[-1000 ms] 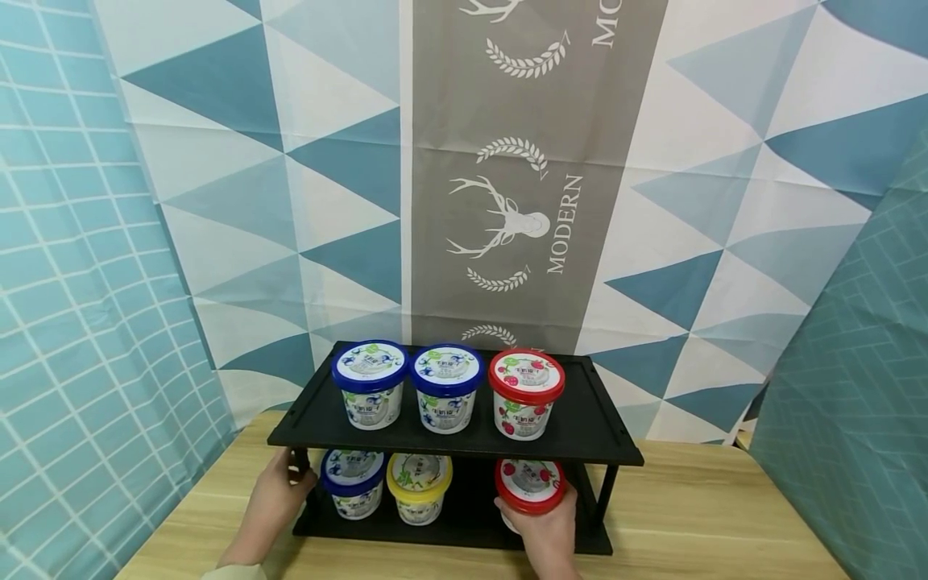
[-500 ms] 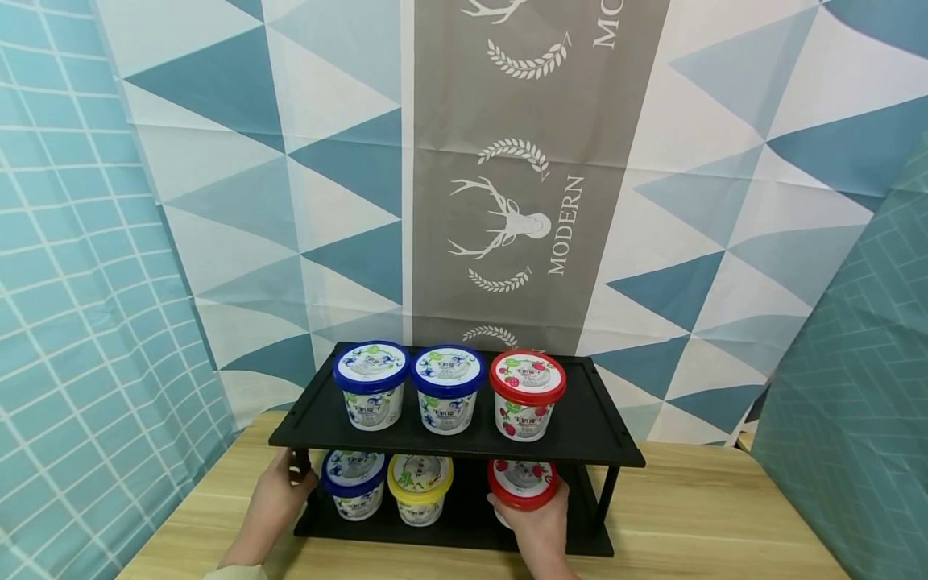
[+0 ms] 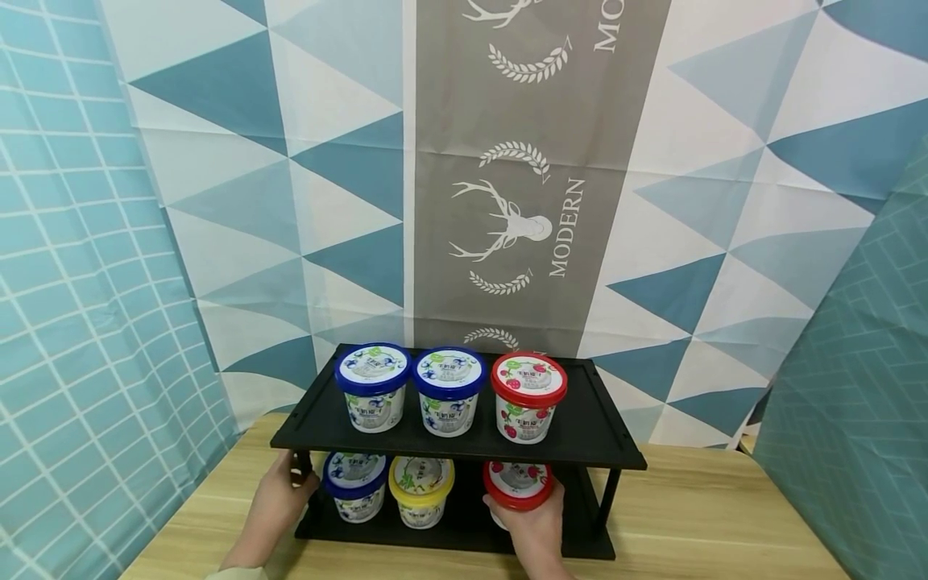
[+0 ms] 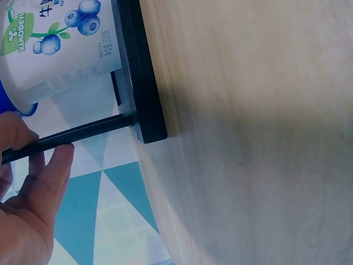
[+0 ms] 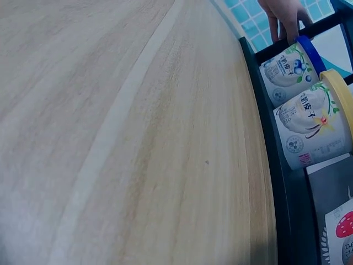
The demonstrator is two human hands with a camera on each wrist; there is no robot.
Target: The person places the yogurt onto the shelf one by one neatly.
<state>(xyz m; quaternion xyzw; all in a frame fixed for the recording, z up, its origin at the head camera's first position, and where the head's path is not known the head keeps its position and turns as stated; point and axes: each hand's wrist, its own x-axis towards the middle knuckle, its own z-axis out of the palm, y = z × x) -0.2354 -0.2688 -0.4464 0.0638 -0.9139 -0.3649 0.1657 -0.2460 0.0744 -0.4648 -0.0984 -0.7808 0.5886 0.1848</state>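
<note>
In the head view a black two-tier rack (image 3: pixel 583 423) stands on a wooden table. My right hand (image 3: pixel 538 525) grips a red-lidded yogurt tub (image 3: pixel 518 482) on the right part of the lower tier, hiding much of its cup. At the rack's left end my left hand (image 3: pixel 277 493) holds the thin black corner post (image 4: pixel 91 131), with fingers on both sides of it in the left wrist view. A blue-lidded tub (image 3: pixel 356 477) and a yellow-lidded tub (image 3: pixel 420 483) sit on the lower tier, left of the red one.
Two blue-lidded tubs, one at the left (image 3: pixel 373 387) and one in the middle (image 3: pixel 449 390), share the upper tier with another red-lidded tub (image 3: pixel 527 396). Patterned cloth (image 3: pixel 500 201) hangs close behind the rack. Wooden table surface (image 3: pixel 718 507) extends to the right.
My right hand has moved left along the lower tier with the red-lidded yogurt tub, towards the yellow-lidded one. The left hand keeps its hold on the post.
</note>
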